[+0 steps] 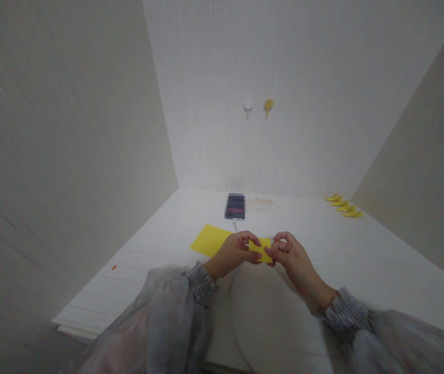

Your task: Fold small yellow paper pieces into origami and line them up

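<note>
Between both hands, above the white table, is a small piece of yellow paper (pixel 261 249). My left hand (pixel 237 250) pinches its left side between thumb and fingers. At the right side, my right hand (pixel 287 254) grips the same paper, thumb on the near face. Whether the paper is folded or a single layer I cannot tell. A larger yellow sheet (pixel 210 240) lies flat on the table, partly behind my left hand and wrist.
A phone (pixel 235 206) with a blurred screen rests near the back wall, its white cable (pixel 232 306) running toward me. Several folded yellow paper pieces (pixel 343 205) stand in a row at back right. An orange scrap (pixel 114 267) lies left. Two hooks (pixel 248 105) hang on the wall.
</note>
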Demonstrator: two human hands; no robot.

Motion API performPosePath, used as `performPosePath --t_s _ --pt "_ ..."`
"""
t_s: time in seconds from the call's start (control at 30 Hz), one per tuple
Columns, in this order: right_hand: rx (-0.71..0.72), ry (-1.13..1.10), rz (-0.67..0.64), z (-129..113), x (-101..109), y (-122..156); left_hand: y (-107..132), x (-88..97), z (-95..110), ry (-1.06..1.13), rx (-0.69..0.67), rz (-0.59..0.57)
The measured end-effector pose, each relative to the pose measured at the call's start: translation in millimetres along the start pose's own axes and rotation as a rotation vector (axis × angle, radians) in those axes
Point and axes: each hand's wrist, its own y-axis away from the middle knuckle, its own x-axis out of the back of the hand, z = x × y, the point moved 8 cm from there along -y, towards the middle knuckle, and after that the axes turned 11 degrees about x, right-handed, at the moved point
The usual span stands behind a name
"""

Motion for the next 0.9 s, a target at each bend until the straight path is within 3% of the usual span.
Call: performPosePath --t_s 0.23,0.37,0.57,0.7,0.9 --pt "-0.042 -0.053 -0.105 6.8 -9.4 0.4 0.6 -5.4 -0.8 0.005 0.016 -0.053" --pt "-0.039 -0.023 -0.098 4.1 -8.5 0.9 0.3 -7.5 -4.7 0.049 0.047 -0.076" --pt "-0.029 -0.025 -0.054 5.1 -6.2 -0.2 1.3 -2.0 -2.3 0.057 0.043 0.004" --pt "-0.075 -0.030 -0.156 13.7 -11.9 1.3 0.7 6.3 -1.0 0.031 0.013 0.074" --pt "-0.054 -0.056 -0.165 8.6 -11.4 3.1 1.1 2.3 -0.1 0.005 0.003 0.008"
